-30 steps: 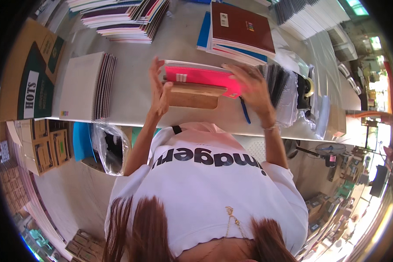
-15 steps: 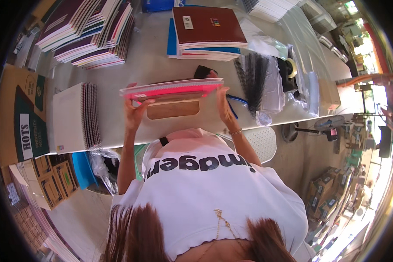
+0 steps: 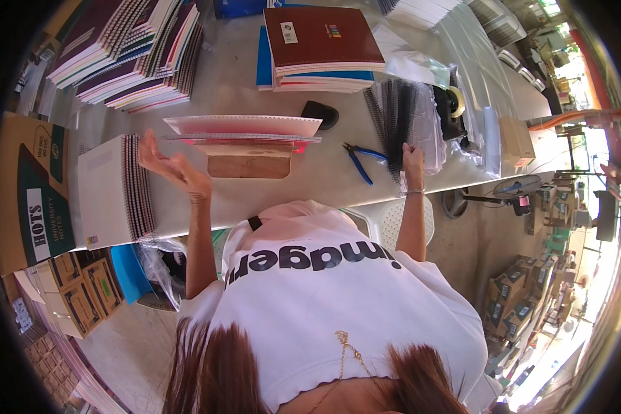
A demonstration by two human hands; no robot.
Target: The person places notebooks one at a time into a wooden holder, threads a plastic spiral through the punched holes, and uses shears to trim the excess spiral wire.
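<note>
Here, the scene by its parts:

Pad of sheets: a flat pad of white punched sheets with a pink-red cover (image 3: 245, 131) is lying across a small brown wooden block (image 3: 250, 164) on the grey table (image 3: 310, 183), its long edge facing the person and a row of small holes running along the top sheet.

Left hand: the left hand (image 3: 169, 165) is hovering just beside the pad's left end, palm turned up, fingers (image 3: 148, 145) spread and loosely curled, gripping nothing; the fingertips are sitting near the pad's corner, and whether they are touching it cannot be told.

Right hand: the right hand (image 3: 412, 160) is resting well apart from the pad, at the near end of a bundle of black plastic spiral binding coils (image 3: 397, 114); the fingers are bending down onto the coils, though whether they are closed round one cannot be told.

Between pad and right hand: blue-handled pliers (image 3: 361, 160) are lying on the table.

To the left: a stack of white spiral-bound notebooks (image 3: 114, 188) is standing just beside the left hand.

Beyond the pad: a pile of notebooks topped by a brown cover (image 3: 321, 38) is sitting further back.
</note>
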